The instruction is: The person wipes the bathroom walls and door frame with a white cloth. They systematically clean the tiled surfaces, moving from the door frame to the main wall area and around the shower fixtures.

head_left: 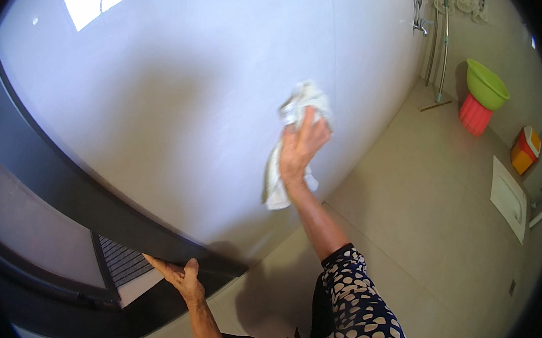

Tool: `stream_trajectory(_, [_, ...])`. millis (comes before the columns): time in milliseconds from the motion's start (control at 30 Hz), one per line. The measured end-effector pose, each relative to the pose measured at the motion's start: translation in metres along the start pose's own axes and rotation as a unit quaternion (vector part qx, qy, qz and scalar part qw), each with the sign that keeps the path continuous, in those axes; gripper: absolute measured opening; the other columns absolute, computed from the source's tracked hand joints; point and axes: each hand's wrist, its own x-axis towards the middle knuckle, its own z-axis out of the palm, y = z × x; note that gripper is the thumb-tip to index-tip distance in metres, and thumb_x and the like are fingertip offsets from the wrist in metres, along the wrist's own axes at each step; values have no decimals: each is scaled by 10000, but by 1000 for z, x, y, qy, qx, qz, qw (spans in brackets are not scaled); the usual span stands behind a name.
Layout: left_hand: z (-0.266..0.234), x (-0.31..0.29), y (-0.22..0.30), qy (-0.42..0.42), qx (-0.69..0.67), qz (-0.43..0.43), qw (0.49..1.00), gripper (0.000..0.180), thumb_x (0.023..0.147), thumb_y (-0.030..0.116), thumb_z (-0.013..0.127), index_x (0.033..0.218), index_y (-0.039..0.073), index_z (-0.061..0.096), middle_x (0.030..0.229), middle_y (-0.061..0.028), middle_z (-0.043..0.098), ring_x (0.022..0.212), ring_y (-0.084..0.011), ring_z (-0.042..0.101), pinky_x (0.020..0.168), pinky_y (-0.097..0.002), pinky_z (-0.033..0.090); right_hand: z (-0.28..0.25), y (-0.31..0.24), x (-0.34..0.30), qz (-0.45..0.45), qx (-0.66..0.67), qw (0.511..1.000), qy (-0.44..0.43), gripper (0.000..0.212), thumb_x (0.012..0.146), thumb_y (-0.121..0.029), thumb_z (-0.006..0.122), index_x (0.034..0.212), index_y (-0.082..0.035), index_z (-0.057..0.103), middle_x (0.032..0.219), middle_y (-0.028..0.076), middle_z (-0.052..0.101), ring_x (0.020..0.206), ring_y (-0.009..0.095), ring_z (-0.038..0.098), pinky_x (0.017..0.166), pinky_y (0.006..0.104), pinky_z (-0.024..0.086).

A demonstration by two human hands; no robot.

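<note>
A white cloth (pixel 302 102) is pressed against the pale, glossy wall (pixel 236 122) under my right hand (pixel 304 147). One end of it hangs below the wrist, and the hand is slightly smeared by motion. Low on the left, my left hand (pixel 180 278) has its fingers stretched out and its thumb raised. It rests at the edge of a dark frame (pixel 154 227), next to a ribbed grey mat (pixel 125 260), and holds nothing.
At the far right, a green basin (pixel 487 82) tops a red stool (pixel 475 114). A squeegee (pixel 442 68) leans in the corner near a tap (pixel 420 27). A red and yellow bin (pixel 525 151) stands beside a squat toilet (pixel 509 199) on the tiled floor (pixel 407 197).
</note>
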Motion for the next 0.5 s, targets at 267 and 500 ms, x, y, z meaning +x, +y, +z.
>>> stream_trajectory(267, [10, 4, 6, 3, 29, 15, 999, 964, 599, 98, 555, 1464, 56, 132, 1404, -133, 305, 1216, -256, 365, 1033, -340, 280, -29, -88, -29, -359, 122, 920, -94, 334, 744, -263, 659, 1069, -236, 591, 959, 61, 356, 887, 279, 335, 702, 438, 301])
stream_trajectory(500, [3, 2, 8, 2, 2, 3, 1000, 1002, 616, 107, 632, 1465, 30, 107, 1454, -157, 252, 1315, -261, 279, 1098, -361, 173, -20, -35, 14, -186, 43, 979, -74, 368, 778, -212, 619, 1142, -195, 572, 989, 97, 368, 948, 288, 355, 803, 488, 330])
